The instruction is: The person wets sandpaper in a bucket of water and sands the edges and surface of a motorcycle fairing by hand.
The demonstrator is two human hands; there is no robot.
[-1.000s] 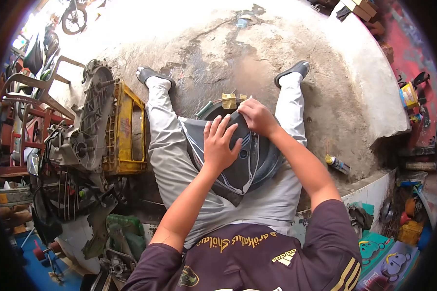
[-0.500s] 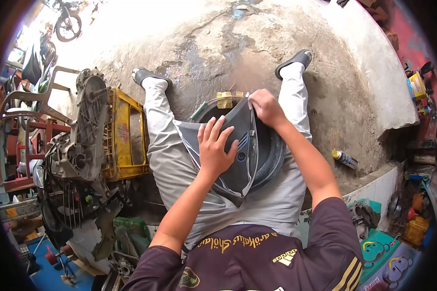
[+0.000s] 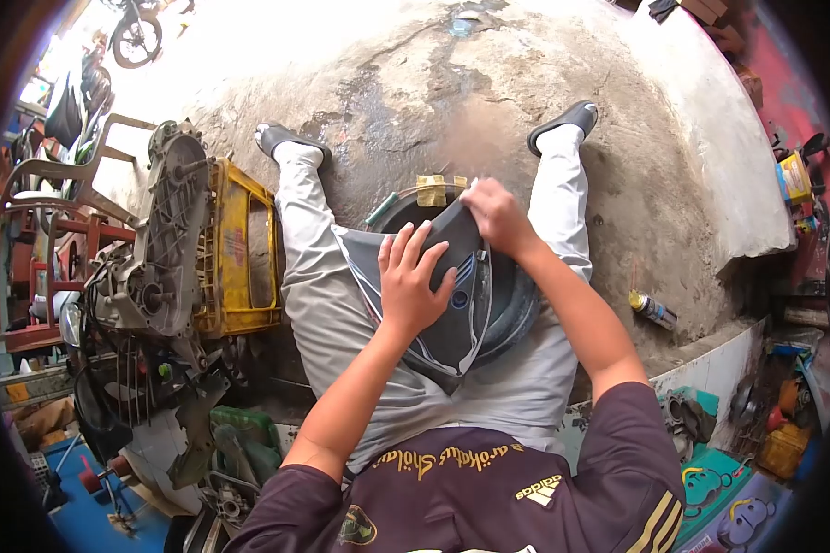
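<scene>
A dark grey motorcycle body panel (image 3: pixel 438 318) with whitish edges and a small blue-striped emblem lies across my lap, over a round black tub (image 3: pixel 512 318). My left hand (image 3: pixel 415 281) rests flat on the panel's face, fingers spread. At the panel's upper right corner, my right hand (image 3: pixel 500 217) is closed with its fingers curled at the edge; whatever may be under the fingertips is hidden. Yellowish pieces (image 3: pixel 431 191) sit at the tub's far rim, close to a thin greenish stick (image 3: pixel 383 208).
Left of my leg stands a yellow crate (image 3: pixel 240 249) beside a metal engine casing (image 3: pixel 171 230). A spray can (image 3: pixel 653 309) lies on the concrete floor to the right. Further left is a brown plastic chair (image 3: pixel 83 184). Wet patches mark the floor ahead.
My right hand has shifted slightly left and down along the panel's upper corner. My left hand stays spread on the panel. The camera view has moved a little.
</scene>
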